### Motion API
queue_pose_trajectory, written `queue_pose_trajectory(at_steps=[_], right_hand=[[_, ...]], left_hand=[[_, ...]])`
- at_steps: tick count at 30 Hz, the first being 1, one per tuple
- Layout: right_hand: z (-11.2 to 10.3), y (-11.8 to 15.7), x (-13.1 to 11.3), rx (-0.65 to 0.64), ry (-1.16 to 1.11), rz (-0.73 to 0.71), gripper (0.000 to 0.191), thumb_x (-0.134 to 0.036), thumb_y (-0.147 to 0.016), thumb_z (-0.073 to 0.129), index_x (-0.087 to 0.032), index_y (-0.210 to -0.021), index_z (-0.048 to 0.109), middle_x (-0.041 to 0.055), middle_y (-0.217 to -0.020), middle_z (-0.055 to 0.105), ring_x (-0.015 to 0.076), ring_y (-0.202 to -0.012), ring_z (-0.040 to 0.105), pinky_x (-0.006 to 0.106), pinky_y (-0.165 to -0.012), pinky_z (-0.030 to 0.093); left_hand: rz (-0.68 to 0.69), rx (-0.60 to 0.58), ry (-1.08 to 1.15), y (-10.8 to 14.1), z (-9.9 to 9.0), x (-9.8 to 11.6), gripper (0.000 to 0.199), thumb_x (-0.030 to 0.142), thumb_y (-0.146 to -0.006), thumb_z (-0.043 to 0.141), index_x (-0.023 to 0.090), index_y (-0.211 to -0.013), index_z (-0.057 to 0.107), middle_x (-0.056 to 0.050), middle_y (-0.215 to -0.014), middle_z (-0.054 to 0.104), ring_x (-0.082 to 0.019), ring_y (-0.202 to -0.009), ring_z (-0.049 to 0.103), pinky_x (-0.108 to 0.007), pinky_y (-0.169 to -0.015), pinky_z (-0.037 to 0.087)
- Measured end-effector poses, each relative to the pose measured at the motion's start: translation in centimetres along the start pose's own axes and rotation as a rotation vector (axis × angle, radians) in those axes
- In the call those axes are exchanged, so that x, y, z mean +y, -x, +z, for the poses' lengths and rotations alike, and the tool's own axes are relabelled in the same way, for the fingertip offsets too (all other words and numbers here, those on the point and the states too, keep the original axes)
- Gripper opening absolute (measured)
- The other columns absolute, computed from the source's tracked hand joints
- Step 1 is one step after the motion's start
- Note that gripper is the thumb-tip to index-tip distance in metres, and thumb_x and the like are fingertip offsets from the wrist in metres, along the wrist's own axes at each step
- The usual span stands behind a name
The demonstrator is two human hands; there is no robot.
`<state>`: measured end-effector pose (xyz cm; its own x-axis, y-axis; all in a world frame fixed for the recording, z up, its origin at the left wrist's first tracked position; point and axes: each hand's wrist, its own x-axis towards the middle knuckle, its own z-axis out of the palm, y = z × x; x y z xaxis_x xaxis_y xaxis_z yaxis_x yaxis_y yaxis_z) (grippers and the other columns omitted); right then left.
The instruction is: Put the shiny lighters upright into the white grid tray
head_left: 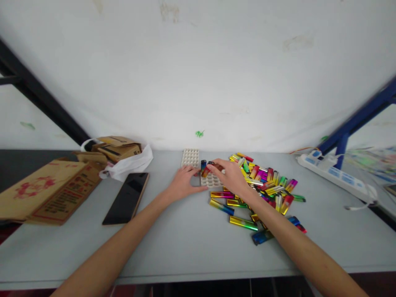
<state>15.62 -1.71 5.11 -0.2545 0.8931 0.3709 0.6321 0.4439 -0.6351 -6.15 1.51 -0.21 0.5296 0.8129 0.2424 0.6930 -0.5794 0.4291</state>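
Observation:
My right hand [229,175] is closed on a red and orange lighter [207,170], its dark top tilted up over the holed white tray [211,180]. Just left of that lighter, a blue one [203,166] stands upright in the tray. My left hand [183,182] lies at the tray's left side, thumb and fingers apart, the thumb along the near edge. Something reddish shows by its fingertips, too small to make out. To the right, a loose heap of shiny multicoloured lighters [244,222] spreads over the table, partly hidden beneath my right forearm.
A second holed white tray [190,156] lies behind my left hand. On the left are a dark phone [126,199], a white plastic bag [131,163] and opened cardboard boxes [55,187]. A white power strip [337,175] runs along the right. The wall [198,82] closes off the back.

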Motion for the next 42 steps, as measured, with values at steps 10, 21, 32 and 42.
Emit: queue_pose_trajectory(at_steps=[10,21,32,42], right_hand=[[0.7,-1.2,0.6,-0.177,0.380,-0.053,0.022,-0.032,-0.107,0.053,-0.015,-0.108,0.066,0.0113,-0.096,0.077,0.0218,-0.087,0.073,0.027,-0.073,0.046],[-0.5,-2.0,-0.4,-0.371,0.590,-0.072,0.030,-0.040,-0.109,0.046,-0.016,-0.118,0.063,0.0143,-0.105,0.077,0.0261,-0.095,0.073,0.029,-0.077,0.046],[-3.0,0.8,-1.6,-0.315,0.514,-0.089,0.033,-0.045,-0.104,0.056,-0.015,-0.111,0.068,0.0103,-0.091,0.076,0.0238,-0.083,0.070,0.032,-0.077,0.046],[-6.6,14.5,0.2,-0.423,0.455,-0.013,0.020,-0.031,-0.089,0.078,-0.022,-0.104,0.069,0.0087,-0.113,0.062,0.0270,-0.104,0.065,0.043,-0.094,0.056]], left_hand=[[0.010,-0.002,-0.016,0.0,0.1,0.0,0.067,0.065,-0.078,0.077,0.020,-0.126,0.068,-0.009,-0.107,0.066,-0.030,-0.106,0.060,-0.043,-0.096,0.046],[0.008,0.003,-0.023,0.0,0.1,-0.1,0.064,0.064,-0.078,0.077,0.020,-0.124,0.068,-0.009,-0.107,0.067,-0.030,-0.105,0.061,-0.042,-0.094,0.046],[0.010,0.004,-0.051,-0.1,0.2,-0.2,0.067,0.066,-0.078,0.076,0.018,-0.123,0.067,-0.010,-0.108,0.068,-0.031,-0.107,0.062,-0.043,-0.094,0.047],[0.003,-0.007,-0.046,-0.2,0.2,-0.1,0.060,0.067,-0.079,0.075,0.019,-0.113,0.068,-0.010,-0.110,0.066,-0.031,-0.107,0.061,-0.043,-0.092,0.047]])
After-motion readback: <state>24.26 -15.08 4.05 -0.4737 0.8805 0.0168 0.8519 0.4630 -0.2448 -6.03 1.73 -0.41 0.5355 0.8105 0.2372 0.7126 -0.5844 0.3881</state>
